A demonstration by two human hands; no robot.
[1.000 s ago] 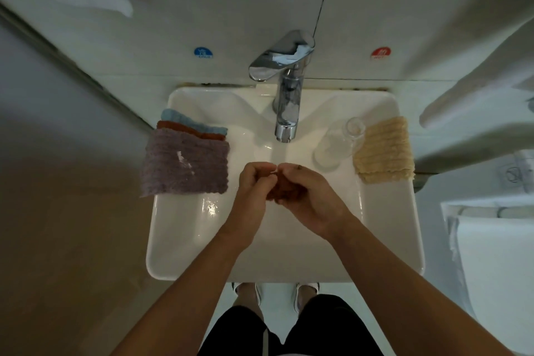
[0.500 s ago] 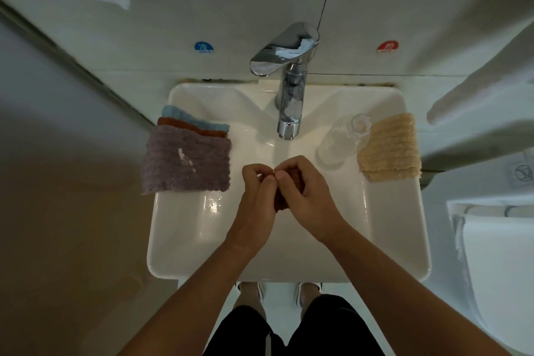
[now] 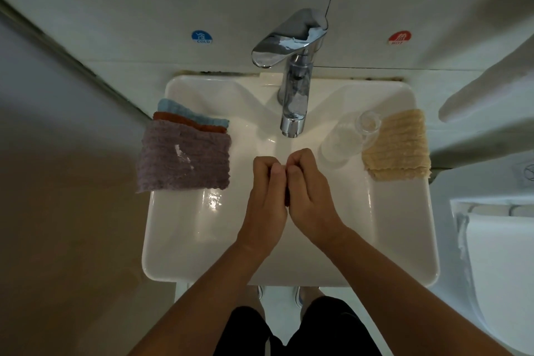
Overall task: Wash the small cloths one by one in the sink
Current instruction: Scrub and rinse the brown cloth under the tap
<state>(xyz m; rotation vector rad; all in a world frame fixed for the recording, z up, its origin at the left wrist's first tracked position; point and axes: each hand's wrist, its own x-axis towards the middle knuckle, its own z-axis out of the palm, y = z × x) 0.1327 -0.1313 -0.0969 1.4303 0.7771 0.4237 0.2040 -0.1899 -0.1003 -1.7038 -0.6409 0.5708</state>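
brown cloth (image 3: 286, 196) | squeezed between left hand (image 3: 267, 191), right hand (image 3: 310, 191) | over sink (image 3: 185, 228)

The sink (image 3: 185, 234) looked like glossy white ceramic, smooth and wet-shining; the tap (image 3: 293, 89) was polished chrome metal. The purple cloth (image 3: 183, 154), with orange (image 3: 185, 120) and blue (image 3: 190, 110) cloths under it, and the beige cloth (image 3: 397, 144) were soft ribbed terry, matt. The tumbler (image 3: 344, 140) was clear, smooth glass or plastic

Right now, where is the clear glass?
In the head view, the clear glass lies on the sink's right side, between the tap and the yellow cloth.
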